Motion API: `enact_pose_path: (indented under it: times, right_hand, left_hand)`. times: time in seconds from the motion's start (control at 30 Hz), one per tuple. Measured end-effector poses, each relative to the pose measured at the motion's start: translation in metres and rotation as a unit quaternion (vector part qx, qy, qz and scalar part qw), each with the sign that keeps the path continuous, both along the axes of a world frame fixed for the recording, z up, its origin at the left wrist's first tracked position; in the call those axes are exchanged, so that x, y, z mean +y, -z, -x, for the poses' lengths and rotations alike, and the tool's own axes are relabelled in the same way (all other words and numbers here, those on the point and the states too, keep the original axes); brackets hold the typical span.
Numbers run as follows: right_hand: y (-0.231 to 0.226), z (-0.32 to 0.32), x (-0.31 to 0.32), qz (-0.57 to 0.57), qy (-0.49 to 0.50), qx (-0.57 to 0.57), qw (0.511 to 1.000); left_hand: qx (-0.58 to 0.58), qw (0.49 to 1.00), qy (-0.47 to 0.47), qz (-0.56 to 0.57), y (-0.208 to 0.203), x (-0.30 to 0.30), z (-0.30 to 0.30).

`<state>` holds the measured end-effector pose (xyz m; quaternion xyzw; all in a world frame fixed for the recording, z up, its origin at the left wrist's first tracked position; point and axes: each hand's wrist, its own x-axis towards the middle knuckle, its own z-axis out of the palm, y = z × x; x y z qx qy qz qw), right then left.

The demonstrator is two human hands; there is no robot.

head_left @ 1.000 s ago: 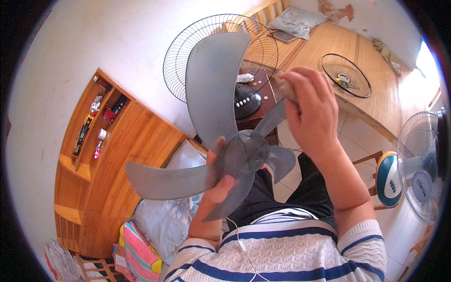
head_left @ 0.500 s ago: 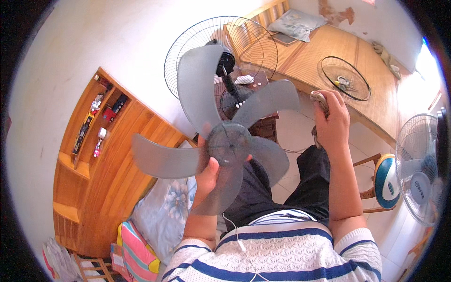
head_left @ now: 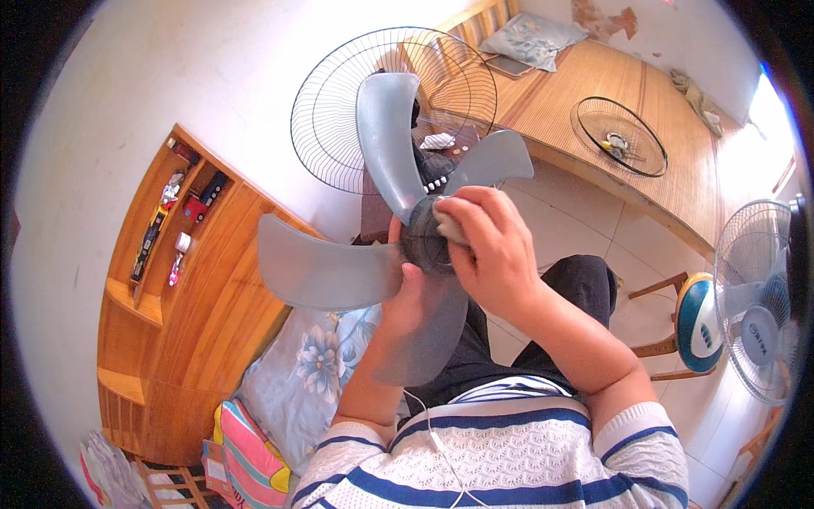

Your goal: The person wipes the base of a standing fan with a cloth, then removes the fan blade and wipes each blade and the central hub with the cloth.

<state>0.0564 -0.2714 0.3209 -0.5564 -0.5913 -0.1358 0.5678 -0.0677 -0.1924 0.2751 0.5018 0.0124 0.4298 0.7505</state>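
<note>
Head view: grey fan impeller (head_left: 422,222) held up above the person's lap, face tilted toward the camera. Four curved blades show, the uppermost with its long axis pointing away from the body. The left hand (head_left: 405,297) has its grip around the impeller beside the hub (head_left: 420,246), thumb in front, fingers partly hidden behind. The right hand (head_left: 496,246), nearer the hub's right side, has its grip closed on a wadded greyish cloth (head_left: 451,227), set against the hub's right edge. Materials: smooth, translucent plastic blades; soft cloth; thin black wire in the round guard (head_left: 331,110) beyond; slatted, matt surface on the bed (head_left: 543,119).
</note>
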Motion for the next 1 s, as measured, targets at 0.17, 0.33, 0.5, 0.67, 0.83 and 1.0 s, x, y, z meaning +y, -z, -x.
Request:
enact_pose_path:
  times: [0.17, 0.33, 0.5, 0.67, 0.83, 1.0]
  right_hand:
    - [0.008, 0.012, 0.001, 0.014, -0.090, -0.081, 0.993]
    - [0.015, -0.002, -0.013, 0.066, -0.136, -0.135, 0.979]
    - [0.012, -0.020, -0.016, 0.053, -0.049, -0.127, 0.989]
    - [-0.005, -0.026, -0.006, -0.008, 0.020, -0.079, 0.997]
    - [-0.020, -0.014, -0.006, 0.034, -0.069, -0.127, 0.989]
    - [-0.016, -0.006, -0.011, 0.033, -0.134, -0.190, 0.972]
  left_hand:
    - [0.055, 0.997, -0.020, -0.050, -0.004, 0.011, 0.008]
    - [0.025, 0.999, -0.035, 0.004, -0.009, 0.011, 0.005]
    - [0.005, 0.999, 0.001, 0.036, -0.016, -0.001, 0.004]
    - [0.036, 0.996, 0.079, -0.027, -0.013, -0.005, 0.006]
    - [0.092, 0.992, 0.053, -0.062, -0.004, -0.002, 0.010]
    - [0.040, 0.989, 0.127, 0.065, -0.003, 0.003, 0.009]
